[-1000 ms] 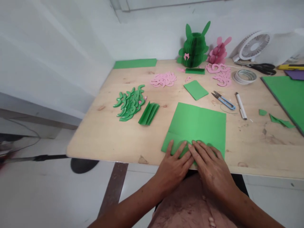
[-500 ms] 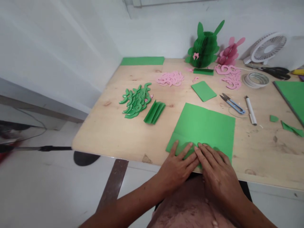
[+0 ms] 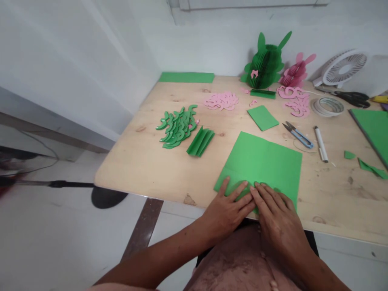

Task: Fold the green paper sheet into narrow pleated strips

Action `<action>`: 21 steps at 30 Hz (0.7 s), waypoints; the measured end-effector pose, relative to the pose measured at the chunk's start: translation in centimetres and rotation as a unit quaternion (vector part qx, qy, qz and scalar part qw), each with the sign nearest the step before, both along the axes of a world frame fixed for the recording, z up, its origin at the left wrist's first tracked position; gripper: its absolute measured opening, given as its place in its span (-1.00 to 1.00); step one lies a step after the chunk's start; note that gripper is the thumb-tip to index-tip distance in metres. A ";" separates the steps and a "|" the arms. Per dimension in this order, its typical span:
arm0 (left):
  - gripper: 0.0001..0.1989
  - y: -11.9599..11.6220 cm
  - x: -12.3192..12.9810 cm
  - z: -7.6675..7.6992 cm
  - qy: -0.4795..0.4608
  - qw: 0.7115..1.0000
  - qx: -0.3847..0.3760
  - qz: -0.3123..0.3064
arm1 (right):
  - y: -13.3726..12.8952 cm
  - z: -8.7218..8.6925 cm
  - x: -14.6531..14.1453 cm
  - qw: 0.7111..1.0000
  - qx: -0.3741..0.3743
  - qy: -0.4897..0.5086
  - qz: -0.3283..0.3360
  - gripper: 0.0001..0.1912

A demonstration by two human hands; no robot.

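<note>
A large sheet of green paper (image 3: 263,161) lies at the table's front edge, with a faint crease across its lower left. My left hand (image 3: 232,208) presses flat on its near edge, fingers spread. Beside it, fingertips almost touching, my right hand (image 3: 275,208) also lies flat on the sheet. The near edge of the paper is partly hidden under both hands. A pleated green paper piece (image 3: 200,141) sits left of the sheet, and a smaller green paper stack (image 3: 262,117) lies beyond it.
Blue thread snips (image 3: 298,134), a white marker (image 3: 321,144) and a tape roll (image 3: 327,106) lie to the right. Green cut-outs (image 3: 177,127) and pink cut-outs (image 3: 222,100) are heaped at left. A green paper rabbit (image 3: 263,66), pink rabbit (image 3: 295,72) and fan (image 3: 345,68) stand behind.
The view has shifted slightly, so the tabletop things appear a little to the right. Both hands stay pressed on the green paper in nearly the same place.
</note>
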State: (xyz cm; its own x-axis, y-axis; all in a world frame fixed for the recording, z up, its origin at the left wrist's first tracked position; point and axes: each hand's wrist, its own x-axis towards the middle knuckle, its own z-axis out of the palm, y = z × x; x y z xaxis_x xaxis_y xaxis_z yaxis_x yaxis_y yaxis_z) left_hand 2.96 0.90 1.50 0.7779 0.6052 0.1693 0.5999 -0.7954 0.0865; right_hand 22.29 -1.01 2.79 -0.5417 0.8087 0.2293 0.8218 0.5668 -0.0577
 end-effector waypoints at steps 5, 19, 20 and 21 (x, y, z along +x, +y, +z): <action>-0.60 0.1 0.0 0.2 0.004 1.000 -0.001 0.000 | 0.0 0.0 0.0 1.000 0.001 0.001 -0.003 -0.45; -0.60 0.3 -0.1 0.2 0.012 1.000 0.000 -0.013 | -0.1 0.3 -0.2 1.000 -0.013 0.019 -0.016 -0.47; -0.60 0.3 -0.1 0.3 0.011 1.000 0.000 -0.013 | -0.1 0.3 -0.2 1.000 -0.013 0.018 -0.016 -0.47; -0.60 0.3 -0.1 0.3 0.011 1.000 0.000 -0.014 | -0.1 0.3 -0.2 1.000 -0.013 0.018 -0.017 -0.47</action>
